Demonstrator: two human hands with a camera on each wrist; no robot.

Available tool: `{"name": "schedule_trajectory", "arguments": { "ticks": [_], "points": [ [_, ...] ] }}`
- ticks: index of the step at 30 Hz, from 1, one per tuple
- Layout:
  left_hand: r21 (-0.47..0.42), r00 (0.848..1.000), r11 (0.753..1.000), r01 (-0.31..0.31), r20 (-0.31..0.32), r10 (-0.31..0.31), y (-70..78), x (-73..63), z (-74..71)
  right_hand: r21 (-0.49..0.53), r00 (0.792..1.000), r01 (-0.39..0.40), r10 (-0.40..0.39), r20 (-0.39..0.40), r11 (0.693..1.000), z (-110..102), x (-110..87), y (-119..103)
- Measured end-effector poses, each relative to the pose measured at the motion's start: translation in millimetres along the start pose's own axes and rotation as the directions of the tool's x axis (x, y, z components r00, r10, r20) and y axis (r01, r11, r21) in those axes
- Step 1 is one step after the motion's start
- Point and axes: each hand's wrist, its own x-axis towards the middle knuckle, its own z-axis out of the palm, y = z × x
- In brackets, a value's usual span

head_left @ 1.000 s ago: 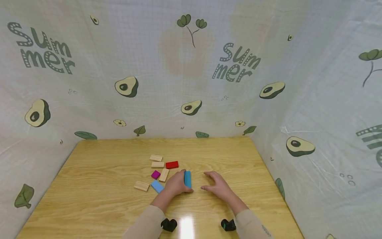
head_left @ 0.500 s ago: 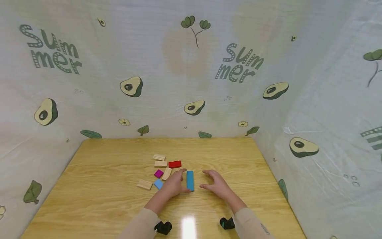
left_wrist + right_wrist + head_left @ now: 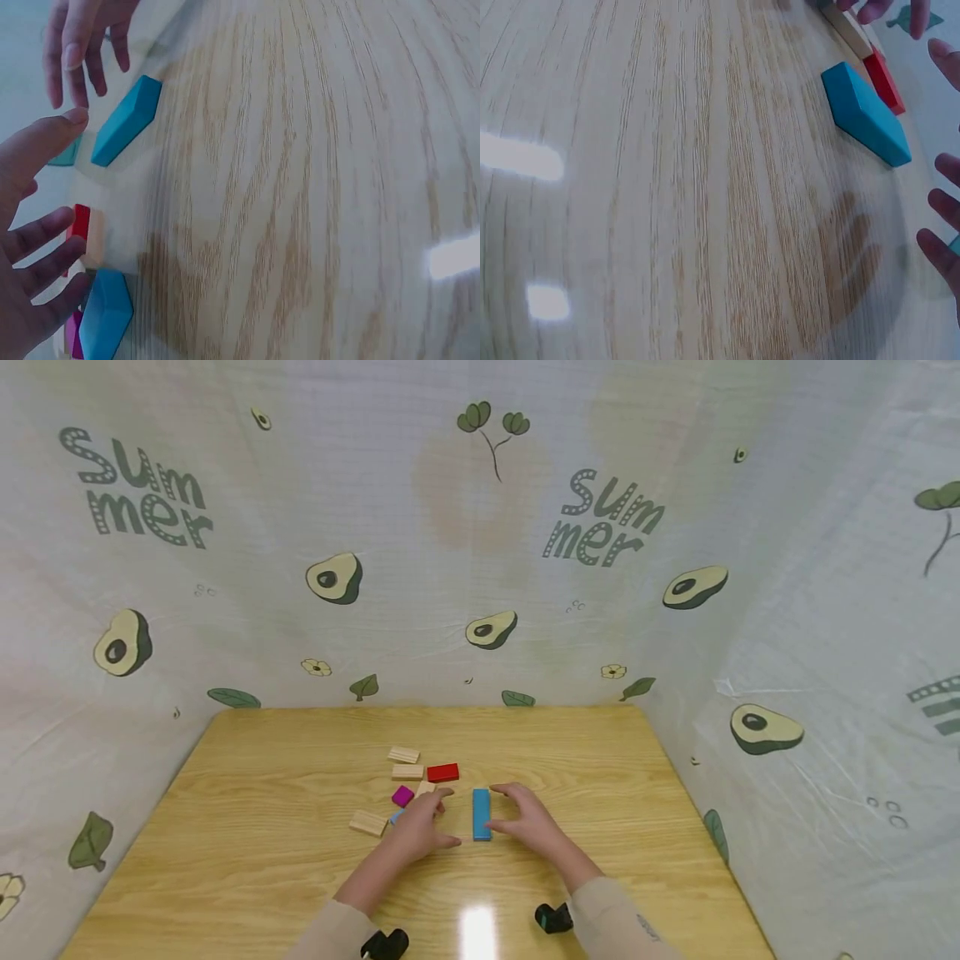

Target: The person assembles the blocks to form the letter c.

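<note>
A blue rectangular block (image 3: 482, 815) lies on the wooden table between the two hands. My left hand (image 3: 418, 833) is to its left, fingers spread and holding nothing, partly covering a lighter blue block (image 3: 106, 315). On the other side, my right hand (image 3: 534, 823) has its thumb and fingers parted close to the blue block's right edge. In the right wrist view a gap shows between those fingers and the blue block (image 3: 866, 116). Beyond the left hand lie a red block (image 3: 442, 772) and a small magenta block (image 3: 402, 796).
Several plain wooden blocks lie left of centre, among them one at the far end (image 3: 403, 755) and one nearer the left hand (image 3: 368, 823). Patterned cloth (image 3: 420, 527) hangs behind and beside the wooden table (image 3: 255, 877).
My left hand has drawn away to the left from the blue block, which it was touching a second ago. The right hand has come left, closer to that block. The view has shifted slightly.
</note>
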Motion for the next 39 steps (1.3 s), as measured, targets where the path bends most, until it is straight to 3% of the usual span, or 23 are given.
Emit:
{"name": "schedule_trajectory", "arguments": {
  "ticks": [12, 21, 28, 39],
  "points": [
    [-0.006, 0.996, 0.998, 0.059, -0.066, -0.059, -17.5, -18.8, -20.5, -0.016, 0.998, 0.028, -0.027, 0.062, 0.999, 27, 18.6, -24],
    [0.038, 0.987, 0.994, 0.104, -0.124, -0.099, -31.3, -23.8, -35.4, -0.049, 0.996, 0.037, -0.033, 0.081, 0.998, 46, 34.4, -36],
    [0.061, 0.982, 0.988, 0.144, -0.132, -0.135, -41.1, -26.9, -46.0, -0.083, 0.995, 0.041, -0.034, 0.092, 0.996, 59, 46.7, -44],
    [0.045, 0.974, 0.985, 0.164, -0.164, -0.155, -54.8, -31.1, -50.5, -0.133, 0.994, 0.06, -0.048, 0.098, 0.989, 71, 61.1, -52]
  ]
}}
